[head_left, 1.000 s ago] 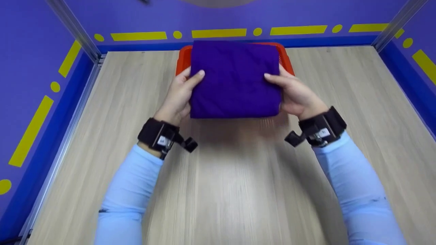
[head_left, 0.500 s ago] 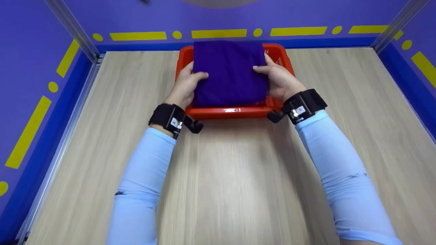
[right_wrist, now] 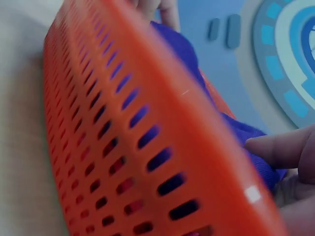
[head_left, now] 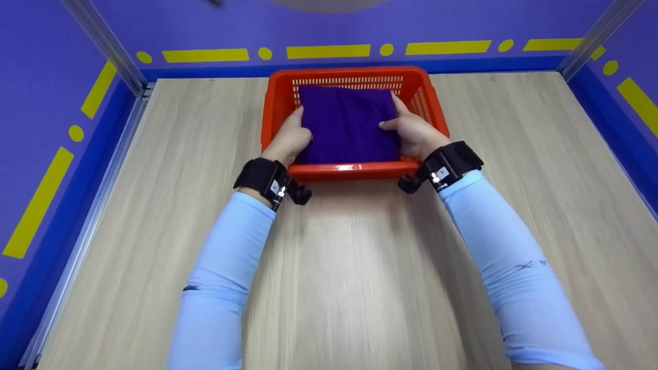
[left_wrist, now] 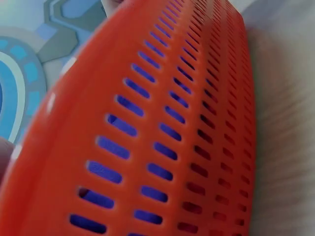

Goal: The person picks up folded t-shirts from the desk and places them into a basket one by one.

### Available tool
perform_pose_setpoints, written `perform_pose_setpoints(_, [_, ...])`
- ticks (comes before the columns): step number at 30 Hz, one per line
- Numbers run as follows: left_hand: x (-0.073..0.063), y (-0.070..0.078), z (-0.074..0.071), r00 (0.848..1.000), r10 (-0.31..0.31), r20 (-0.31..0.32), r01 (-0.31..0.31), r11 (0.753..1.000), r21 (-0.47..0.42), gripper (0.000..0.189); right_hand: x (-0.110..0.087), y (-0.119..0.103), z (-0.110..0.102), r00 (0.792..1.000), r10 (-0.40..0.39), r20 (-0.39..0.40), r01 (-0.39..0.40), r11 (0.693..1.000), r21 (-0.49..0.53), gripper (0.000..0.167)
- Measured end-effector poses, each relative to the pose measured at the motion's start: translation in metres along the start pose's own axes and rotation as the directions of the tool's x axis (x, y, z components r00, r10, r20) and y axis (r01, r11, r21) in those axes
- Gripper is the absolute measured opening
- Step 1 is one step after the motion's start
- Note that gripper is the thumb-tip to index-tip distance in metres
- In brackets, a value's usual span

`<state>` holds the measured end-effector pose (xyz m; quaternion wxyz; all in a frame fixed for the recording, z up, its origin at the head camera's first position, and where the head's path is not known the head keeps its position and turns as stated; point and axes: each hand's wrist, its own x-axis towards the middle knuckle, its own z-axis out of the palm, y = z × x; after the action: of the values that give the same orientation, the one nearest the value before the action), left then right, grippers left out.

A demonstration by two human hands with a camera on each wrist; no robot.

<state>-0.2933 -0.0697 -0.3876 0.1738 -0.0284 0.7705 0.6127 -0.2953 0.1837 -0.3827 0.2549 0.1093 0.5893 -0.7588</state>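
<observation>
A folded purple cloth (head_left: 349, 126) lies inside a red plastic basket (head_left: 354, 169), below the level of its rim. At the cloth's left edge, my left hand (head_left: 289, 137) grips it, the fingers reaching down along the side. My right hand (head_left: 419, 133) pinches the opposite edge, thumb on top and the other fingers partly hidden behind the cloth. In the right wrist view, the thumb (right_wrist: 275, 150) touches the cloth (right_wrist: 184, 46) just beyond the rim. Through the slots of the basket wall (left_wrist: 197, 113) in the left wrist view, purple fabric shows.
The basket stands at the back of a light wood-grain table (head_left: 339, 288), close to a blue back wall (head_left: 205, 31) with yellow marks. Blue side panels (head_left: 46, 103) rise left and right. Each wrist wears a black strap with a small camera (head_left: 299, 193).
Both hands have carried the cloth away from me and down into the basket. It hid much of the basket before; now the slotted back wall shows. The hands have drawn closer together.
</observation>
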Motion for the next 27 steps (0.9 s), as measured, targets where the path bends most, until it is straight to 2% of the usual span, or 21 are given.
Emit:
perform_pose_setpoints(5, [0.0,0.0003,-0.0001,1.0,-0.018,-0.006,0.018,0.994,0.103,0.078,0.0011,-0.0009,0.0028,1.0,-0.015,0.002,0.015,0.995,-0.1,0.094])
perform_pose_setpoints(9, [-0.0024,-0.0013,0.0015,1.0,-0.029,-0.003,0.029,0.988,0.155,0.081,0.0014,-0.0002,0.0024,0.999,0.027,-0.032,-0.032,0.985,-0.169,0.089])
perform_pose_setpoints(13, [-0.005,-0.0036,0.0029,1.0,0.0,-0.013,0.004,0.969,0.248,0.085,0.0033,0.0005,0.0026,0.995,0.059,-0.076,-0.076,0.969,-0.236,0.086])
perform_pose_setpoints(16, [-0.0058,-0.0047,0.0041,0.999,0.018,-0.032,-0.006,0.933,0.361,0.084,0.0046,0.0006,0.0021,0.994,0.066,-0.085,-0.086,0.962,-0.259,0.087])
perform_pose_setpoints(20, [-0.0058,-0.006,0.0063,0.998,0.035,-0.053,-0.004,0.867,0.499,0.082,0.0047,0.0,0.0001,0.993,0.081,-0.081,-0.098,0.968,-0.233,0.087])
perform_pose_setpoints(24, [-0.005,-0.007,0.0081,0.995,0.089,-0.053,-0.045,0.834,0.55,0.091,0.0047,0.0002,-0.0009,0.994,0.083,-0.067,-0.096,0.972,-0.213,0.087])
perform_pose_setpoints(27, [-0.0044,-0.0073,0.0085,0.993,0.114,-0.022,-0.08,0.809,0.583,0.089,0.0055,0.0005,-0.0013,0.994,0.08,-0.068,-0.093,0.972,-0.216,0.087])
